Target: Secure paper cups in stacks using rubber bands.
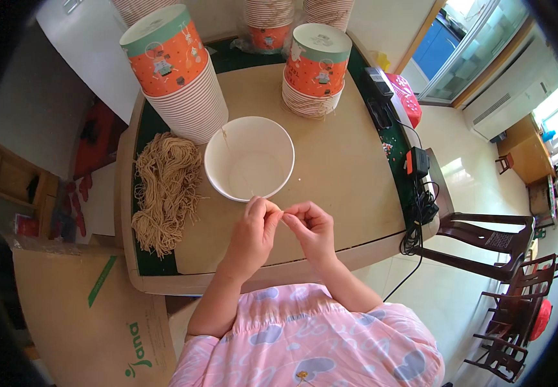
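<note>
Two hands [252, 226] [314, 229], fingers [301, 210] pinched together, grip contents unclear, white tub [256, 155] just beyond

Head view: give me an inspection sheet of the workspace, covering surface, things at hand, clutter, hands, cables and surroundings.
Surface: table with a brown sheet on top and green showing at the edges.
Things at hand: white tub, upright, open, thin strand on its inner wall; string bundle to its left.
Clutter: left stack of tubs and right stack of tubs, both upside down; scattered bits at the right edge.
Hands: left hand and right hand meet fingertip to fingertip, pinching; anything between is too fine to tell.
Cables: black cable bunched at the table's right edge, one length hanging down.
Surroundings: cardboard box at left, wooden chair at right.
</note>
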`<state>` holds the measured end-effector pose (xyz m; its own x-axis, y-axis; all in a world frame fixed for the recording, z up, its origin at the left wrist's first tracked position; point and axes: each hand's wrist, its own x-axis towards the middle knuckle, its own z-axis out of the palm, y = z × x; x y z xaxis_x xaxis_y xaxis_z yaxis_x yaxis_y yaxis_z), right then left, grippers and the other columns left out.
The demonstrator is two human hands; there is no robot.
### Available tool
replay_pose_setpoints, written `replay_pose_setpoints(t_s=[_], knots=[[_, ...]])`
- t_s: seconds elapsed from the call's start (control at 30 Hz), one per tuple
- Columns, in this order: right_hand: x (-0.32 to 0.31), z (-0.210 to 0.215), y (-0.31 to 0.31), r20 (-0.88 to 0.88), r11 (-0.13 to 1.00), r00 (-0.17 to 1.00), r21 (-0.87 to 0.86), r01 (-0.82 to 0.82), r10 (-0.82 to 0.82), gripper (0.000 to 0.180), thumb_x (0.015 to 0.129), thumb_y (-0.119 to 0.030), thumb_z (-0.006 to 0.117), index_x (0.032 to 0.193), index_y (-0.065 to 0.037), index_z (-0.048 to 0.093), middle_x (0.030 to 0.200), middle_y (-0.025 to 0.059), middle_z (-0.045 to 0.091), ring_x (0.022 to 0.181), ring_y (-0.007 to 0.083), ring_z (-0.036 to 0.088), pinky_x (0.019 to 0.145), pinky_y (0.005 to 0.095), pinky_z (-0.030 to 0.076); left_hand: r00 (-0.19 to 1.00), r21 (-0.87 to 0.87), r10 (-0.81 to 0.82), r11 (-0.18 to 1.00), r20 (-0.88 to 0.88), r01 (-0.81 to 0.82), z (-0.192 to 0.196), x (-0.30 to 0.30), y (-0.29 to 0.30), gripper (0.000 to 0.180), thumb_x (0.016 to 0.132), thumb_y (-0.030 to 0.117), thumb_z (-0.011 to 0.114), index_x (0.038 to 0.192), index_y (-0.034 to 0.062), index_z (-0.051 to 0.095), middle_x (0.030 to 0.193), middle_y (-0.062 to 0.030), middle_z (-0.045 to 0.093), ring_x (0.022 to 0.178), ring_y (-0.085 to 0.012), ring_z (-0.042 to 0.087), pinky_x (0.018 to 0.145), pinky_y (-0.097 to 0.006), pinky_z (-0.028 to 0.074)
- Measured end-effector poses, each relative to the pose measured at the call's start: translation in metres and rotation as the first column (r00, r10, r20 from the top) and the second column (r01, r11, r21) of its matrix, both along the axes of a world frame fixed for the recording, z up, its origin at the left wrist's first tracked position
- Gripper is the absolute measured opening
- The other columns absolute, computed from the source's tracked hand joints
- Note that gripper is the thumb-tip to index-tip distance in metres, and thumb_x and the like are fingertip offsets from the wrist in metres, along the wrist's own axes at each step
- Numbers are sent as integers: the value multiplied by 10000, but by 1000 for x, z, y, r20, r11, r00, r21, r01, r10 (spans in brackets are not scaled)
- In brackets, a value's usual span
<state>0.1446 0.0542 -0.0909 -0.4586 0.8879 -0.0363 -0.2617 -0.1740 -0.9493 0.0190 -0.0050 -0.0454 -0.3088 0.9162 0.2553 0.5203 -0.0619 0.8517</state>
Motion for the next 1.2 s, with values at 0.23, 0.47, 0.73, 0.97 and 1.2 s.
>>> replay_pose_setpoints(t_s=[0.23,0.47,0.73,0.97,1.2], knots=[[-10,-8,20,33,994,999,-105,32,-28,76,879,-61,647,858,-40,577,690,-32,551,609,45,523,515,190,393,972,170,29,985,-235,12,20,-17,26,89,850,4,580,934,8,609,880,-135,595,810,-323,592,699,-395,479],[-22,-13,28,43,997,998,-60,58,-55,62,889,-53,622,904,-19,572,893,28,614,826,134,656,634,241,527,975,-173,-141,979,-174,110,10,-45,50,169,864,11,544,983,-30,656,934,-149,667,853,-284,650,748,-337,501],[-24,-16,31,54,997,998,-70,37,-34,54,889,-31,610,919,-5,572,929,52,625,847,152,661,642,249,536,977,-204,-203,961,-68,186,7,-47,54,183,860,54,550,976,-2,681,890,-163,671,795,-311,649,721,-378,504],[-25,-14,32,80,996,997,-86,20,-13,50,893,-41,609,915,-10,577,900,57,640,836,149,663,635,248,534,975,-209,-207,960,-77,188,11,-47,52,179,857,65,564,971,5,688,873,-159,672,785,-309,648,716,-379,504],[-25,-12,33,89,997,996,-78,20,-13,65,889,-48,620,933,-4,602,911,57,640,844,154,658,675,260,530,968,-260,-210,951,-138,169,15,-47,53,118,849,83,579,870,6,666,830,-156,662,766,-310,644,687,-390,497]])
